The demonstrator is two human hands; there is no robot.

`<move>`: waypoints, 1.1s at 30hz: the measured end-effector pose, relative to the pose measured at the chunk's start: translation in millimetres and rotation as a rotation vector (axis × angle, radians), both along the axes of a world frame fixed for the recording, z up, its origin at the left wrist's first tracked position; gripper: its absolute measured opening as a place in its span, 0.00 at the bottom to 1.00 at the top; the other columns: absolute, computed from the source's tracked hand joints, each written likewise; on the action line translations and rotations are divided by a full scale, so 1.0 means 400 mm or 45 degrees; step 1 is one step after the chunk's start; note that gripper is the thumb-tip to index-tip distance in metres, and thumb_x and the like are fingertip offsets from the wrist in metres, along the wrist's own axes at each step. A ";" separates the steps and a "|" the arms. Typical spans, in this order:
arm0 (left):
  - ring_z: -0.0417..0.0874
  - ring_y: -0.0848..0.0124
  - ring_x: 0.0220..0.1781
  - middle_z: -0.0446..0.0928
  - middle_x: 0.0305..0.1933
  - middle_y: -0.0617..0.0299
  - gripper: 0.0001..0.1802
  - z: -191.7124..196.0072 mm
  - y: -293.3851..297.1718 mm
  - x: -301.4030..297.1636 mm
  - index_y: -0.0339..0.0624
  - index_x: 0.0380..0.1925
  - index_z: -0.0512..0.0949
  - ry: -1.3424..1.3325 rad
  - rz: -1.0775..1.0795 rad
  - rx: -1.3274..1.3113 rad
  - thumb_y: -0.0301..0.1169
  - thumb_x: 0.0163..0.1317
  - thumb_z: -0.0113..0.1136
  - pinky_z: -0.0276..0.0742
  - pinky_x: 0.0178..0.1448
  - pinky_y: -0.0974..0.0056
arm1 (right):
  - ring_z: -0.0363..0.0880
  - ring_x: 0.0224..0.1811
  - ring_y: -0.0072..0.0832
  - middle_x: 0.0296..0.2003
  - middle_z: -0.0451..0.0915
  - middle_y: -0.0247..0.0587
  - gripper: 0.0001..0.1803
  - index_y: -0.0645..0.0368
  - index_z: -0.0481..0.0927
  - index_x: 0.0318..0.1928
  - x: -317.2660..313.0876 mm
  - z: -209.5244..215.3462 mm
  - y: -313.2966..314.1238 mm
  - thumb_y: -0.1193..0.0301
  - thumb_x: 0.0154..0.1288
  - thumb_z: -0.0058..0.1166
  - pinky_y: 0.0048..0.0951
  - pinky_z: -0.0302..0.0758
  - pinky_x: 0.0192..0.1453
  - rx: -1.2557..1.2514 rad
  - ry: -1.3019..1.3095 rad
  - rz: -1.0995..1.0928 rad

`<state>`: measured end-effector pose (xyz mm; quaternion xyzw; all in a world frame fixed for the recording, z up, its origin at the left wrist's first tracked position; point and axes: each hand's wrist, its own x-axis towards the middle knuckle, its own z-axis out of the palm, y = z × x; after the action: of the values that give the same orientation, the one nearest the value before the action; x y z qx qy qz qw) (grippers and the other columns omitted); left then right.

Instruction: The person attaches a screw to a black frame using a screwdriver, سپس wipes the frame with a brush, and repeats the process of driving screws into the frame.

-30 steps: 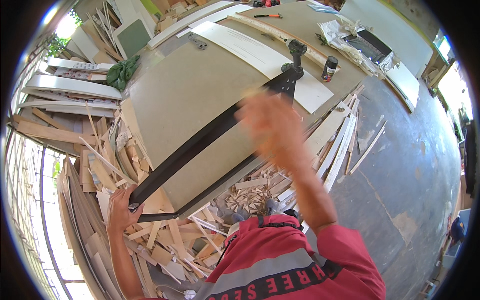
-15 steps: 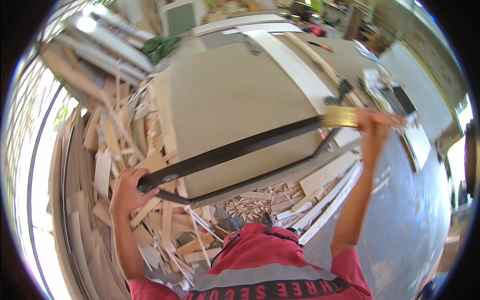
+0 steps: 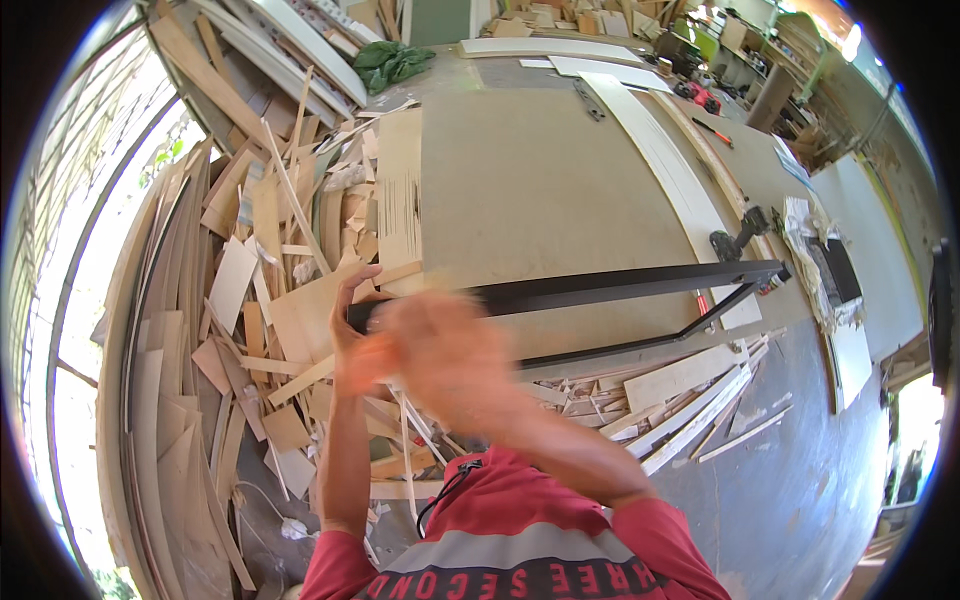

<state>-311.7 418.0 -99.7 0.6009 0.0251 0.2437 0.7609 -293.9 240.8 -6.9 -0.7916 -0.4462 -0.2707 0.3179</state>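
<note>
My left hand (image 3: 352, 305) grips the left end of a long black rectangular frame (image 3: 610, 285), held up across my front and slightly tilted. My right hand (image 3: 445, 345), smeared by motion, is over the frame's left end beside my left hand. In it is a flat paintbrush; its orange handle (image 3: 370, 360) shows as a blur, and the bristles are hard to make out. Whether they touch the frame I cannot tell. Behind the frame lies a large brown board (image 3: 530, 180).
Wood offcuts (image 3: 250, 370) pile up on the left and below the board. A white plank (image 3: 650, 150), a cordless drill (image 3: 738, 235) and an orange-handled tool (image 3: 712, 132) lie on the right. Wrinkled sheeting and a black tray (image 3: 835, 270) are further right.
My right hand has swept the paintbrush leftward, from the frame's right end to its left end. The frame has shifted right and become more level in view.
</note>
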 end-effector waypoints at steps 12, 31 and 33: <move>0.85 0.69 0.50 0.82 0.51 0.57 0.34 -0.045 0.017 -0.038 0.33 0.56 0.78 0.031 -0.131 0.265 0.23 0.46 0.80 0.79 0.58 0.64 | 0.82 0.42 0.31 0.44 0.83 0.40 0.05 0.59 0.80 0.44 0.016 0.078 -0.175 0.76 0.69 0.58 0.32 0.79 0.44 0.996 0.615 0.182; 0.85 0.58 0.56 0.84 0.51 0.46 0.24 0.094 0.052 0.039 0.28 0.52 0.81 -0.222 -0.518 0.332 0.41 0.74 0.52 0.76 0.64 0.57 | 0.84 0.45 0.35 0.41 0.84 0.41 0.10 0.65 0.83 0.46 -0.088 -0.360 -0.134 0.75 0.66 0.60 0.25 0.85 0.43 1.567 2.464 -0.049; 0.84 0.65 0.56 0.85 0.50 0.51 0.14 0.096 0.042 0.026 0.29 0.48 0.83 -0.143 -0.523 0.199 0.29 0.73 0.54 0.76 0.64 0.62 | 0.84 0.46 0.34 0.44 0.84 0.40 0.12 0.64 0.81 0.49 -0.076 -0.393 -0.144 0.75 0.67 0.59 0.23 0.86 0.46 1.858 2.524 -0.009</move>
<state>-301.2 435.0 -61.4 0.6360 -0.1592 0.1178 0.7459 -324.3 183.3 -164.1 -0.2931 0.2459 0.2606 0.8864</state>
